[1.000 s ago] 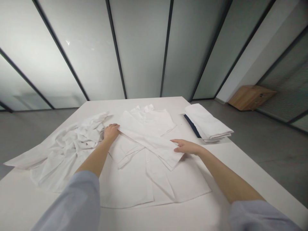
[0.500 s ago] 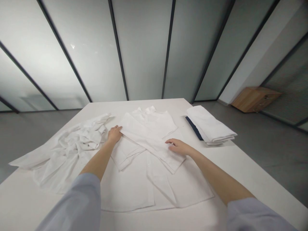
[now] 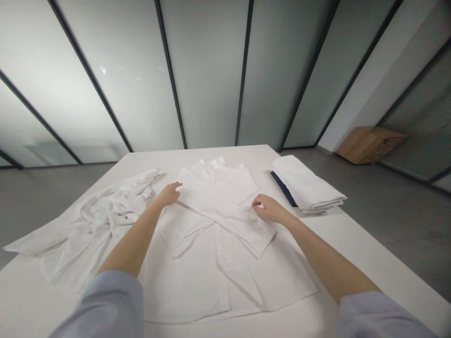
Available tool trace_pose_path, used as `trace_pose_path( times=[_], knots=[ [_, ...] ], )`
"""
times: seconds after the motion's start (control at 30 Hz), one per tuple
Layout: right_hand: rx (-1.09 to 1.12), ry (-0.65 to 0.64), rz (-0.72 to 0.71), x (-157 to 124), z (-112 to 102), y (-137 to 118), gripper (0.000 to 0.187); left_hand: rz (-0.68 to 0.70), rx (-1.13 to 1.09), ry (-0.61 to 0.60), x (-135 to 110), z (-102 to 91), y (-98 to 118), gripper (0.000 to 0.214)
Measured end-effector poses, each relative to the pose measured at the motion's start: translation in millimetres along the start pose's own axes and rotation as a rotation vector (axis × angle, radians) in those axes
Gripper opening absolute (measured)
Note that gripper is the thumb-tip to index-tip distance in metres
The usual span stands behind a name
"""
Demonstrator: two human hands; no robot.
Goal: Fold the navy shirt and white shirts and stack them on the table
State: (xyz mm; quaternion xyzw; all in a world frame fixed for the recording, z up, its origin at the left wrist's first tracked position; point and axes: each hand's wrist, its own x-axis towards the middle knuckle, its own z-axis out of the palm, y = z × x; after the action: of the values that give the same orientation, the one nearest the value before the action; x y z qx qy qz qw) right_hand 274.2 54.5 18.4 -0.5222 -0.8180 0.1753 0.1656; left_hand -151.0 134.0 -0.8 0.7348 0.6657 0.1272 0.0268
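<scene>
We've got a white button-front shirt (image 3: 197, 277) lying flat mid-table (image 3: 369, 253), folded sleeve (image 3: 225, 211) across it. Left hand (image 3: 168, 195) open at the sleeve's edge; right hand (image 3: 269, 209) curled on it, grip unclear. Crumpled white cloth (image 3: 95, 220) near left edge; folded white stack (image 3: 305, 183) on navy cloth (image 3: 282, 188) toward far right corner.

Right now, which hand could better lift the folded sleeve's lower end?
Probably the right hand: it lies close to that end of the sleeve, while the left hand sits by the opposite end.
</scene>
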Motion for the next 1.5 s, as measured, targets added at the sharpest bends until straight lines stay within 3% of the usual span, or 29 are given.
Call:
trace_pose_path(
  times=[0.1,0.23,0.33,0.47,0.63,0.8,0.97,1.1,1.27,1.5],
  knots=[
    [-0.032,0.107,-0.027,16.1,1.8,-8.2,0.023,0.035,0.056,-0.080,1.6,2.0,25.4,0.055],
    [-0.182,0.060,-0.065,31.5,27.9,-18.5,0.039,-0.074,0.173,-0.172,-14.2,16.9,60.9,0.068],
    [-0.305,-0.006,0.034,33.9,49.6,-14.3,0.055,-0.119,0.214,-0.201,-26.5,26.1,71.1,0.076],
    [-0.336,-0.048,0.096,32.7,61.3,1.8,0.059,-0.074,0.203,-0.211,-34.2,26.5,65.9,0.095],
    [-0.259,0.029,0.100,34.6,59.2,11.5,0.049,0.054,0.149,-0.155,-39.5,24.0,57.9,0.089],
    [-0.211,0.097,0.103,35.9,48.9,-1.0,0.028,0.087,0.110,-0.123,-41.0,25.6,57.5,0.077],
    [-0.223,0.014,0.146,36.6,46.8,-26.4,0.023,0.079,0.105,-0.116,-39.3,26.2,57.5,0.072],
    [-0.170,-0.022,0.190,38.5,48.6,-32.8,0.015,0.072,0.101,-0.114,-38.8,27.0,56.6,0.071],
    [-0.035,0.007,0.314,42.9,39.0,-28.4,0.019,0.086,0.110,-0.110,-38.8,28.6,56.0,0.076],
    [-0.219,-0.046,0.336,37.0,33.7,-29.8,0.023,0.086,0.164,-0.177,-38.7,26.1,59.5,0.096]
  ],
)
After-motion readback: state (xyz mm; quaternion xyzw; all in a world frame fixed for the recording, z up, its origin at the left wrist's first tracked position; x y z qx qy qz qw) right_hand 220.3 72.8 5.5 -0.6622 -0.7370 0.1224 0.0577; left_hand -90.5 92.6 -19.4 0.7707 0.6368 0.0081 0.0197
